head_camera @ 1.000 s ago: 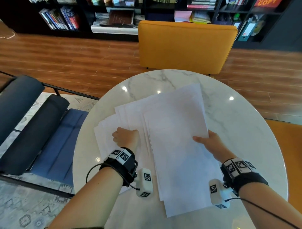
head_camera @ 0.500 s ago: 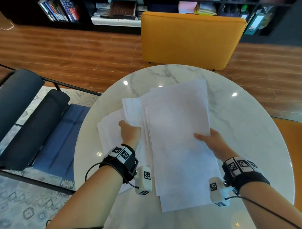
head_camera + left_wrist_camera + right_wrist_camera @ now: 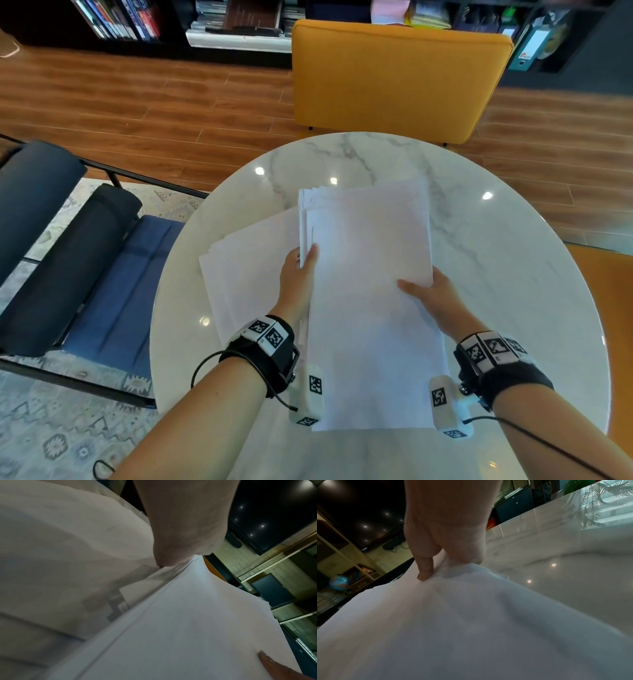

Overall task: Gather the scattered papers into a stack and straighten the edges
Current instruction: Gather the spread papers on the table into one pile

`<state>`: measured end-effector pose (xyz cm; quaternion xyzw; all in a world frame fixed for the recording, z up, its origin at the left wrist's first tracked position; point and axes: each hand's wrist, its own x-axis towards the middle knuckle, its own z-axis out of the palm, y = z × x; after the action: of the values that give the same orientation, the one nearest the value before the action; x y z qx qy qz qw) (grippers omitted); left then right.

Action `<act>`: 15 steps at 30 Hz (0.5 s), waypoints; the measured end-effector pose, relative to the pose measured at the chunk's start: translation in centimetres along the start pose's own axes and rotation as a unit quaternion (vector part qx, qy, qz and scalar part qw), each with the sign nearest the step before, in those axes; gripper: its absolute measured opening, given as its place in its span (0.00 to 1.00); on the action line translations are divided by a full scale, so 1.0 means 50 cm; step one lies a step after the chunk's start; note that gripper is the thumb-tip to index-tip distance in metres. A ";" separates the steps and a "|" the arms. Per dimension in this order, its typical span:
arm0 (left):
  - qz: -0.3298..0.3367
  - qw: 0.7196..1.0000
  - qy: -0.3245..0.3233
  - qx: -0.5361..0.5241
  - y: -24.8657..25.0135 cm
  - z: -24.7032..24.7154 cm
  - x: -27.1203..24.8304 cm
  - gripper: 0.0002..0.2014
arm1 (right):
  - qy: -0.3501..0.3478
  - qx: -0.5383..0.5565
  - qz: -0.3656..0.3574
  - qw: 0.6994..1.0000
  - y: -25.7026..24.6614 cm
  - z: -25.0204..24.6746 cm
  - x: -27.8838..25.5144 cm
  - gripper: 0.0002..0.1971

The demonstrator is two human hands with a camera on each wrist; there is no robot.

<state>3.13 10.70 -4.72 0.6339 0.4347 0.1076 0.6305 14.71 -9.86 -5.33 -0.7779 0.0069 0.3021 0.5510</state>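
Observation:
A loose bundle of white papers (image 3: 370, 274) is held between both hands over the round marble table (image 3: 513, 274). My left hand (image 3: 299, 270) grips the bundle's left edge, thumb on top, fingers under the sheets. My right hand (image 3: 428, 294) pinches its right edge, thumb on top; the right wrist view shows that thumb (image 3: 425, 569) pressing the paper bundle (image 3: 471, 628). The sheet edges at the left are stepped, not flush, as the left wrist view shows on the papers (image 3: 188, 615). Several more white sheets (image 3: 246, 270) lie fanned flat on the table under and left of my left hand.
An orange chair (image 3: 397, 78) stands behind the table's far edge. A dark blue lounge chair (image 3: 68, 253) sits to the left, over a patterned rug (image 3: 51, 438). Bookshelves (image 3: 239, 20) line the back wall. Another orange seat (image 3: 606, 308) shows at the right edge.
My left hand left the flat sheets, moved right and took the left edge of the bundle. The spread sheets have drawn into a narrower bundle lifted between both hands.

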 end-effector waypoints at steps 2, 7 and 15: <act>0.018 1.000 -0.010 -0.003 -0.001 0.003 -0.005 0.16 | -0.002 -0.024 -0.002 1.000 0.005 -0.001 0.003 0.26; 0.054 0.998 -0.007 -0.018 0.014 0.002 -0.017 0.19 | 0.017 -0.070 -0.015 0.997 0.007 -0.005 0.007 0.29; 0.020 0.995 -0.049 -0.089 0.028 -0.032 -0.025 0.14 | -0.025 0.111 0.013 0.993 -0.020 -0.023 -0.017 0.22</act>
<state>1.88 11.23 -2.65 0.5887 0.3790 0.1272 0.7026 14.90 -10.73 -3.81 -0.7037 0.0367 0.3257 0.6303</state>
